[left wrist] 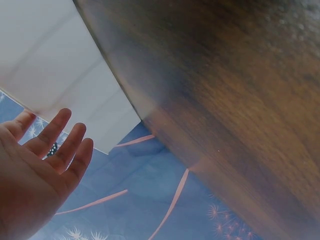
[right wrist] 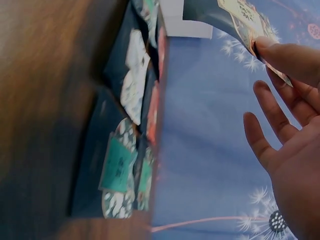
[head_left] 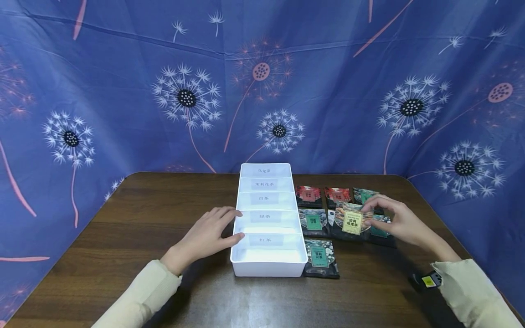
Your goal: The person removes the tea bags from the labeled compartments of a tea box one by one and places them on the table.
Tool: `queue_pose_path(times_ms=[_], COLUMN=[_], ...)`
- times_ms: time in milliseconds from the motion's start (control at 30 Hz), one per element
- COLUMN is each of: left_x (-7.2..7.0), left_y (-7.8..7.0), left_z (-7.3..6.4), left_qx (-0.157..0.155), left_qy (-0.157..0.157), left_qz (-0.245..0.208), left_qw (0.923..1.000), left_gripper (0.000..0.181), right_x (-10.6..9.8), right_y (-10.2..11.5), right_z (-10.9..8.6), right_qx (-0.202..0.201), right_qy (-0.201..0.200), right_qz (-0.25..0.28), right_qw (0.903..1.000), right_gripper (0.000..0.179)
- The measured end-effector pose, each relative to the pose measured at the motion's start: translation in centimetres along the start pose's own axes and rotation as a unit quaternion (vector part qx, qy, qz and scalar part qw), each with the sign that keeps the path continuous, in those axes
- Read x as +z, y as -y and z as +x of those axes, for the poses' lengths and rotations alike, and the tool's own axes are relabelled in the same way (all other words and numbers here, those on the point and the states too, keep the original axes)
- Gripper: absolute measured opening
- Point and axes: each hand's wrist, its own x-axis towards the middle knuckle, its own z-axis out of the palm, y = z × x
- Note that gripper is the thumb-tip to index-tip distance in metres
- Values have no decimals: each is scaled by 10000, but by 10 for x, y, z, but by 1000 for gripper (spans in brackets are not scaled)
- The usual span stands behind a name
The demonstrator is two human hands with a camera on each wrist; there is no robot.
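My right hand [head_left: 395,218] pinches a dark oolong tea sachet [head_left: 352,222] with a yellow label at its right edge, between thumb and fingers. It is held up over the other sachets; in the right wrist view, the sachet [right wrist: 240,17] is at the top with the remaining fingers spread. My left hand [head_left: 205,233] rests its fingertips on the left rim of a white box [head_left: 268,269] divided into several labelled compartments in a row. From the left wrist view, its fingers [left wrist: 75,150] are extended beside the box's white side wall [left wrist: 55,65].
Right of the box lie two red-labelled sachets [head_left: 308,196] at the back and several green-labelled ones, including a green-labelled sachet [head_left: 321,258] beside the box's front corner. The brown wooden table [head_left: 123,237] ends at a blue dandelion-patterned cloth [head_left: 328,91].
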Motion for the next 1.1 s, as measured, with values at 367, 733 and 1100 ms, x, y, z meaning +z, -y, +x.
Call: queue_pose_path(times_ms=[367,733,1100], left_x=[-1,-1,-2], left_y=[-1,-1,-1], left_z=[0,0,0], left_qx=[43,6,-23], left_qy=[-3,49,96], left_qz=[-22,-72,-46], left_qw=[10000,10000,9999], left_gripper=[58,56,56], right_x=[3,11,20], right_y=[-10,-12,-18], right_z=[-21,-34,-37], right_qx=[57,132,-146], right_qy=[398,854,954], right_qz=[163,616,652], right_qw=[9991,9944,9932], right_gripper=[37,29,34])
